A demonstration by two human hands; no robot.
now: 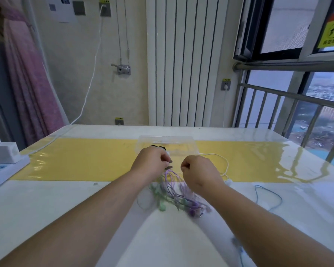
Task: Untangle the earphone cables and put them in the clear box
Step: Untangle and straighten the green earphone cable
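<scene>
A tangle of purple and green earphone cables (174,195) lies on the table in front of me, blurred. My left hand (152,160) pinches a strand with dark earbuds at its fingertips. My right hand (199,171), fingers curled, grips a purple strand rising from the tangle. Both hands hover just above the bundle. The clear box (181,143) stands right behind my hands on the yellow strip, with something dark inside at its left end. A white earphone cable (225,160) curls to the right of the box. A blue cable (268,197) lies further right on the table.
The table (66,199) has a glossy cover with a yellow band across it. A white power strip with a charger (5,160) sits at the left edge. Behind the table stand a white radiator (185,64), a window railing (297,105) on the right and a pink curtain on the left.
</scene>
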